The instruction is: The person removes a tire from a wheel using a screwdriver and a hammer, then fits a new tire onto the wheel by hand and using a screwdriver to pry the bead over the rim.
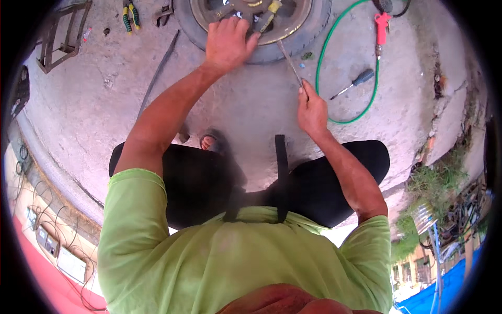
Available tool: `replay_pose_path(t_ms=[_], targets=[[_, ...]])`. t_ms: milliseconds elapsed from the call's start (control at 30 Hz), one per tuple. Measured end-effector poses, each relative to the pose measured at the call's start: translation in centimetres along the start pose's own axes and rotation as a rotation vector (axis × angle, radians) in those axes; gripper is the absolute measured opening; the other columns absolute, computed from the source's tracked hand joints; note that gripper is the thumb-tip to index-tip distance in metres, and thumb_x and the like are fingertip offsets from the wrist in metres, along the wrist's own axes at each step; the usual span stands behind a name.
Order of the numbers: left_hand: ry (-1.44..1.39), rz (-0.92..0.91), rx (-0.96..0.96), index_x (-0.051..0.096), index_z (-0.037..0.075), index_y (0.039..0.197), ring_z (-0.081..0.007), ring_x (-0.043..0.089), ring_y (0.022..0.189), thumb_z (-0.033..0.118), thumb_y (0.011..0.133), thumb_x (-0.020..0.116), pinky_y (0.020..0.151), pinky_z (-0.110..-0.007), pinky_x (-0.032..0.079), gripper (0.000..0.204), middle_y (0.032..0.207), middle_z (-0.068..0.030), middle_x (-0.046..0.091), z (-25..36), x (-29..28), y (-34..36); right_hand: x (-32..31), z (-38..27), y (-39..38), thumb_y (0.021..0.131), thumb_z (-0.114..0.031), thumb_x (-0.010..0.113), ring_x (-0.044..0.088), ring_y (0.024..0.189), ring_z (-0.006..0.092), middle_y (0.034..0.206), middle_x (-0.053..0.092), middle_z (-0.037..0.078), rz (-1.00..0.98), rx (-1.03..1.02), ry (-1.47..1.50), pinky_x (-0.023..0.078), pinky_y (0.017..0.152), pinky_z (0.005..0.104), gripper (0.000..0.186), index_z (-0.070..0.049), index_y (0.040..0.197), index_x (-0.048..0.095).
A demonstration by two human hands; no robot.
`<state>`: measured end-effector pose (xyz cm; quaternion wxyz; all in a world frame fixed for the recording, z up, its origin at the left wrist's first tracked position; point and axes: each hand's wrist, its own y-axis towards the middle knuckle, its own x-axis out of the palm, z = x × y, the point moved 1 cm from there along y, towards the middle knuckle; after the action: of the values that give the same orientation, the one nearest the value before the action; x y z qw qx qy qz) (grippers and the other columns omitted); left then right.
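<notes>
1. My right hand is closed around a metal bar — its far tip reaches the rim.
2. Ahead and left of that grip, my left hand lies over the wheel's edge; whether it clasps anything, I can't tell.
3. Beyond the bar, the tyre surrounds the rim — how much work remains, I can't judge.

Metal bar in right grip, at wheel
</notes>
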<state>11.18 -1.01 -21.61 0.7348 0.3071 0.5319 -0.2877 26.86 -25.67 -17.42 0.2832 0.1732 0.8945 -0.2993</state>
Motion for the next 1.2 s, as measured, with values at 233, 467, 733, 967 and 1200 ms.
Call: replay_pose_path(t_ms=[233,467,733,967,1200], targets=[[0.036,0.069,0.014,0.062,0.01,0.1,-0.0287,0.063,0.097,0.042,0.09,0.069,0.087,-0.045,0.043,0.034,0.097,-0.0084,0.063,-0.3,0.2,-0.4,-0.8,-1.0,-0.3,0.104,-0.022,0.053,0.067,0.093,0.0488,0.1,0.07,0.026,-0.014,-0.064,-0.016,0.053,0.078,0.053,0.033,-0.009,0.132,0.065],[0.017,0.028,-0.004,0.062,0.01,0.104,-0.0282,0.064,0.1,0.044,0.091,0.067,0.089,-0.045,0.043,0.037,0.1,-0.0087,0.065,0.6,0.0,0.0,0.0,-0.2,-0.5,0.104,-0.026,0.052,0.066,0.099,0.0493,0.106,0.071,0.026,-0.023,0.046,-0.011,0.052,0.085,0.0556,0.037,-0.012,0.136,0.063],[-0.044,-0.143,-0.115,0.063,0.003,0.12,-0.0349,0.06,0.119,0.047,0.094,0.062,0.101,-0.048,0.044,0.051,0.118,-0.0178,0.066,0.1,-1.5,-0.6,-0.7,-1.0,-0.7,0.103,-0.029,0.051,0.066,0.103,0.0481,0.11,0.07,0.027,-0.028,0.002,-0.091,0.052,0.09,0.054,0.038,-0.012,0.134,0.065],[-0.132,-0.227,-0.133,0.061,0.005,0.13,-0.0402,0.063,0.115,0.044,0.096,0.062,0.1,-0.048,0.05,0.052,0.12,-0.0226,0.067,-4.6,-10.4,0.3,-0.8,-1.1,0.2,0.102,-0.031,0.051,0.065,0.113,0.045,0.118,0.07,0.024,-0.075,0.017,-0.062,0.052,0.098,0.0492,0.039,-0.012,0.132,0.067],[0.028,-0.775,-0.149,0.064,0.003,0.122,-0.0366,0.067,0.097,0.034,0.093,0.068,0.087,-0.045,0.054,0.043,0.105,-0.0205,0.07,-15.7,-16.9,-10.3,-1.2,0.9,0.6,0.102,-0.032,0.052,0.064,0.114,0.0449,0.121,0.069,0.023,-0.041,-0.022,0.001,0.051,0.098,0.0484,0.038,-0.01,0.129,0.067]])
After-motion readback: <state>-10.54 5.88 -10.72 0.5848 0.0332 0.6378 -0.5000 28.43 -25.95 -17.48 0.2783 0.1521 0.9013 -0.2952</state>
